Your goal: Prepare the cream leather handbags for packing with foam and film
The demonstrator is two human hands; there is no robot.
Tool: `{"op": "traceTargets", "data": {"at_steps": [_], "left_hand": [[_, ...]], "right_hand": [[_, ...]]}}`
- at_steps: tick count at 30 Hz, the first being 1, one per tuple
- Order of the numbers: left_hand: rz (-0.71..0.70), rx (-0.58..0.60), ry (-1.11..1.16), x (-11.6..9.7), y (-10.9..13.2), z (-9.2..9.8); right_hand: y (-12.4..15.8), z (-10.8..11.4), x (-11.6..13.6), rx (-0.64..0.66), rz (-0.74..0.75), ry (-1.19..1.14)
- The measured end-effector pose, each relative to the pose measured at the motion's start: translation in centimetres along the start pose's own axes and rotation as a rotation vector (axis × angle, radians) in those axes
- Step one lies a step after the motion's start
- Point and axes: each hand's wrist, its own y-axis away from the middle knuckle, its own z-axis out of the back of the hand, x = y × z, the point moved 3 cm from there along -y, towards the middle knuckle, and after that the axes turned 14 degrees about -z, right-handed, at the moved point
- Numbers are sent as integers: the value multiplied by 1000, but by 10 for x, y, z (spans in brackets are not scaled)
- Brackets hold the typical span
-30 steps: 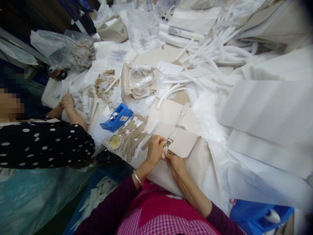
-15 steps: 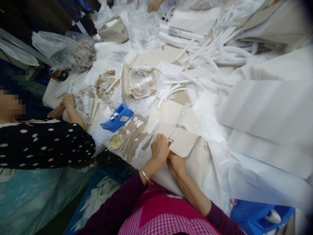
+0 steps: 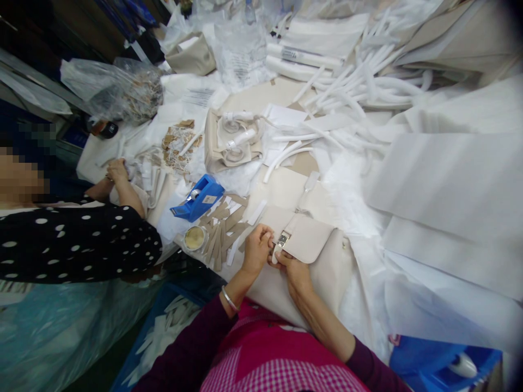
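Observation:
A cream leather bag (image 3: pixel 322 280) lies under my hands on the worktable, its rounded flap (image 3: pixel 308 238) turned toward the far side. A silver metal clasp (image 3: pixel 281 239) sits on a strap at the flap's left edge. My left hand (image 3: pixel 256 251) grips the strap beside the clasp between its fingers. My right hand (image 3: pixel 295 274) pinches the lower end of the clasp and the strap's edge. Beyond them, a co-worker's hand (image 3: pixel 117 170) in a polka-dot sleeve rests on white pieces.
Tan strips (image 3: pixel 220 231), a small round glue dish (image 3: pixel 195 238) and a blue tape dispenser (image 3: pixel 200 198) lie left of my hands. Another cream bag (image 3: pixel 232 144) and white tubular padding (image 3: pixel 368 81) lie farther off. White sheets (image 3: pixel 445 185) cover the right side. A blue bin (image 3: pixel 161 337) stands below the table edge.
My left hand has moved back off the clasp, which was covered half a second ago and now shows. Both hands are close together on it. The view has shifted slightly.

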Motion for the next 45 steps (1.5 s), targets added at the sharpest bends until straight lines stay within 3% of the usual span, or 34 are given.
{"op": "traceTargets", "data": {"at_steps": [4,13,17,20,23,28,34,37,43,45], "left_hand": [[-50,1,-68,-1,0,-2],[-31,65,-510,-12,-1,-15],[-18,140,-704,-16,1,-25],[-33,145,-722,-19,5,-33],[-81,97,-585,-18,8,-32],[-63,-42,-193,-4,4,-13],[-71,-104,-142,-4,10,1],[4,-148,-60,-3,16,7],[223,0,491,0,18,-6],[244,-18,564,-1,17,-9]], "right_hand": [[3,0,3,-46,-22,-27],[-5,8,-6,-87,27,50],[-3,2,2,-78,140,109],[-1,1,6,-104,220,104],[-3,4,4,-96,200,49],[-3,3,-1,-53,3,2],[7,2,6,30,-54,-70],[8,4,10,113,-79,-93],[10,4,14,149,-111,-26],[20,4,13,143,-173,115]]}}
